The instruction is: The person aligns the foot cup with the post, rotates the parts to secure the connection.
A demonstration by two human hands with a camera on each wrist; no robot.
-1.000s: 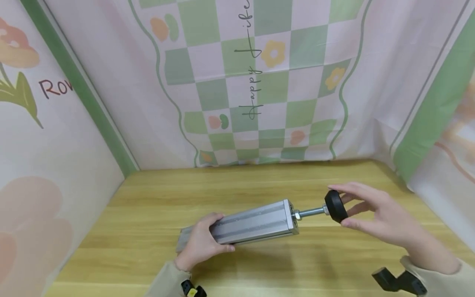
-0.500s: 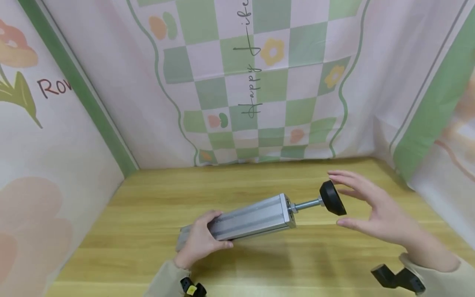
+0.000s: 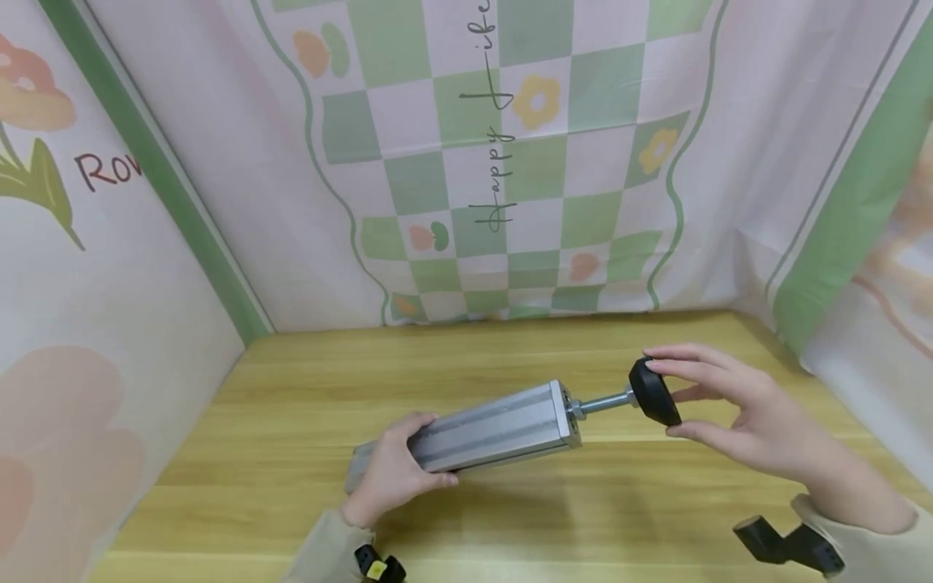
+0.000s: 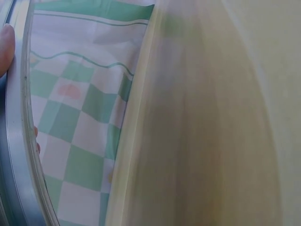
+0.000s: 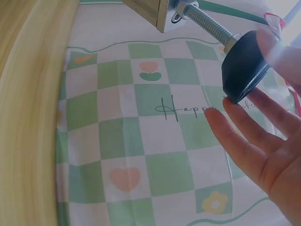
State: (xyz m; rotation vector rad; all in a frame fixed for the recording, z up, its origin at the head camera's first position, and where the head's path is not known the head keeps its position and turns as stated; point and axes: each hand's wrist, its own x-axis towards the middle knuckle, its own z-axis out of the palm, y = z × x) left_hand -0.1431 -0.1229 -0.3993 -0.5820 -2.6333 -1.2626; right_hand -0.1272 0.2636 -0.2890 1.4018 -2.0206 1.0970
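Bar is held over the tabletop, centre, right end raised; can't tell if left end touches down. Rod sticks out of its right end, foot on the rod's outer tip. Left hand wraps the bar near its left end, thumb on near side. Right hand pinches the foot lightly, fingers on far edge, thumb on near edge, palm off it.

Progress, judged: bar, rod and foot are joined, so assembly looks mostly done if fitting, barely begun if removal. Plenty of thread shows between bar and foot; nut sits against the foot. Turning the foot seems the step in hand; tightness can't be told.

Writing: far cloth reads "Happy Life" sideways, the "L" a loose stroke. Left cloth shows "Ro" plus a cut-off letter. No brand or label legible on bar, rod or foot.
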